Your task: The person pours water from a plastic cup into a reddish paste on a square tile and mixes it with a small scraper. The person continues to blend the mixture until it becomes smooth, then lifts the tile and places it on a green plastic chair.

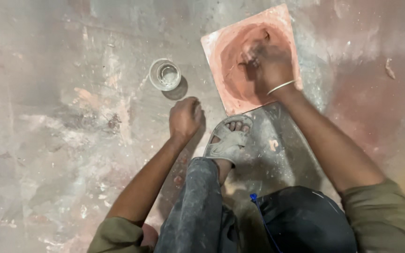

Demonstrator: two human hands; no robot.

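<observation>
A square reddish tile [216, 44] lies on the dusty concrete floor, smeared with a round patch of wet red paste. My right hand [264, 61] presses into that paste; it is blurred and coated, and a thin bangle circles the wrist. Whether it holds anything I cannot tell. My left hand [184, 117] rests as a closed fist on the floor, left of the tile's near corner. A small clear glass [165, 74] stands upright just beyond the left hand.
My foot in a dusty grey sandal [227, 140] sits just below the tile's near edge. The floor [62, 122] is stained with pale and reddish patches. My knees and dark trousers fill the bottom of the view.
</observation>
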